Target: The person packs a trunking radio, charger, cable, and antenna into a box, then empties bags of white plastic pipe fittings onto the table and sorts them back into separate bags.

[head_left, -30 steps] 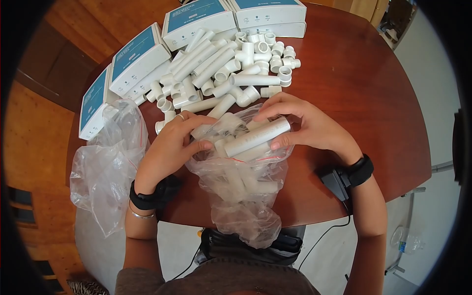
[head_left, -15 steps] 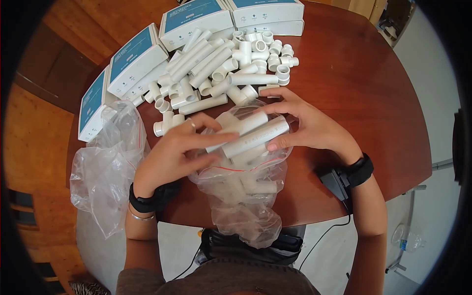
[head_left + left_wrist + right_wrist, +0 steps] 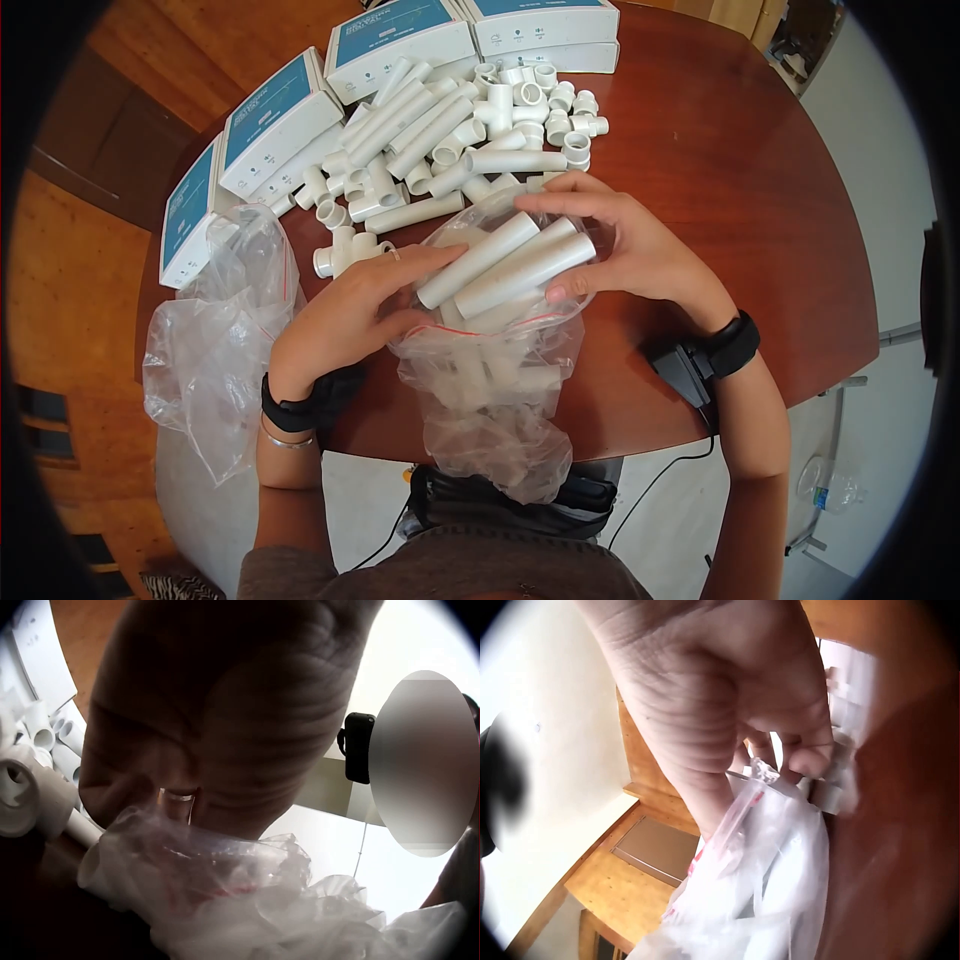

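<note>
A clear plastic zip bag [image 3: 490, 365] with a red seal line lies at the table's front edge, holding white PVC pipes and fittings. Several straight pipe pieces [image 3: 525, 275] lie side by side in its mouth. The left hand [image 3: 345, 310] grips the bag's left side, fingertips beside the nearest pipe; in the left wrist view its fingers go behind the plastic [image 3: 217, 862]. On the right, the right hand [image 3: 640, 245] holds the bag's rim, thumb by the pipe ends and fingers round the far edge. The right wrist view shows bunched plastic [image 3: 772, 855] under those fingers.
Beyond the bag a heap of white pipes and fittings [image 3: 410, 130] covers the table [image 3: 720, 200]. Blue-and-white boxes [image 3: 400, 45] line the back and left. Another clear bag [image 3: 215, 340] hangs over the left edge. A cable [image 3: 655, 480] runs from the right wrist device.
The left hand has reached over the bag's mouth and drawn back to its left side. More pipes now show side by side in the opening. The right hand stays at the rim.
</note>
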The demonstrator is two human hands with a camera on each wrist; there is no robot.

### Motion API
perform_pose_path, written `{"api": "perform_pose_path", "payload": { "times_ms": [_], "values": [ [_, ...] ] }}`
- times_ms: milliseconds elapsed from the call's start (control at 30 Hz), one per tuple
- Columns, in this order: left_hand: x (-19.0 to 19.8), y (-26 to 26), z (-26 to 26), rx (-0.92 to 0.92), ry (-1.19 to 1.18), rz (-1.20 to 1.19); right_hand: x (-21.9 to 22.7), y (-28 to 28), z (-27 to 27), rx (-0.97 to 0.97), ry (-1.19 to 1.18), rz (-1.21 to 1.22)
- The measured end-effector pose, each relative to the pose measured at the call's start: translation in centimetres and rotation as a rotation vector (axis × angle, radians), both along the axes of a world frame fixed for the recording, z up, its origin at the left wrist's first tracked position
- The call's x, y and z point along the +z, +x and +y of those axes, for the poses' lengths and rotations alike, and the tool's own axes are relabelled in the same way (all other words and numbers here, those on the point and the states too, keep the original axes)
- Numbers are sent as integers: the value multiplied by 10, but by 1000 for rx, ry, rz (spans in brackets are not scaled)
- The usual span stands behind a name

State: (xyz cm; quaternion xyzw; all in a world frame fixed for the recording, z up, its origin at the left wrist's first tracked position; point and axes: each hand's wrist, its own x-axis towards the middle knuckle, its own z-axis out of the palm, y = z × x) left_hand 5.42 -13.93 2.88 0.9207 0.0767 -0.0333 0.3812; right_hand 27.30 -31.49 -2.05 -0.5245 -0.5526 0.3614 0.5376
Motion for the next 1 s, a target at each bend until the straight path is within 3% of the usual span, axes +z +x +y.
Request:
{"api": "perform_pose_path", "payload": {
  "times_ms": [67, 133, 200, 267, 400, 467, 533, 633, 767, 867, 1000],
  "values": [
    [-8, 0, 1, -53, 16, -194, -3, 0, 2, -20, 65, 13],
    [-8, 0, 0, -23, 81, -207, 0, -3, 3, -40, 132, 25],
    [-5, 0, 0, 8, 145, -220, 9, -9, 2, -128, 123, 189],
    [2, 1, 3, -22, 372, -256, 7, -7, 3, -160, 143, 170],
    [13, -3, 13, 9, 358, -335, 2, 0, 5, -188, 123, 190],
    [17, 0, 13, 213, 116, -438, -6, 5, 4, -179, 96, 175],
    [27, 14, 9, 204, 165, -525, -13, 9, 3, -173, 75, 158],
    [50, 36, 3, 160, 367, -460, -13, 6, 0, -106, 7, 202],
    [58, 68, 61, 221, 458, -213, -2, 4, 0, -140, -5, 316],
    [46, 93, 96, 281, 464, -84, 1, 9, 3, -142, -67, 421],
    [30, 114, 97, 238, 522, -109, 0, 10, 1, -137, -71, 532]
  ]
}}
